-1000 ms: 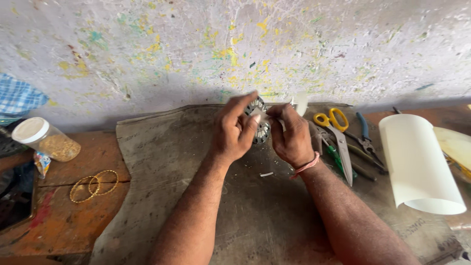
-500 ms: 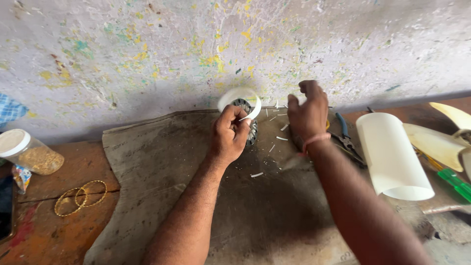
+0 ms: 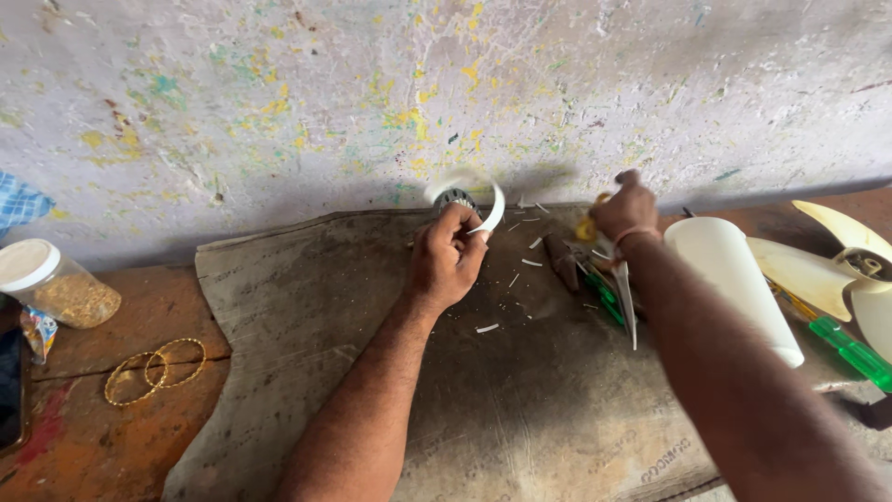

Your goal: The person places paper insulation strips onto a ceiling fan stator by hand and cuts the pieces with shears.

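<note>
Two bare hands worked over a grey mat [image 3: 483, 409] on the wooden surface [image 3: 102, 446]. The left hand [image 3: 446, 260] had its fingers closed on a small dark round part [image 3: 454, 198] wrapped by a curling white strip [image 3: 492, 206], near the paint-flecked wall [image 3: 372, 93]. The right hand [image 3: 627, 209] reached among scissors [image 3: 587, 228] and tools, its grip hidden. A white roll [image 3: 734, 279], fan blades [image 3: 836, 260], jar [image 3: 56, 288] and bangles [image 3: 153, 370] lay around.
</note>
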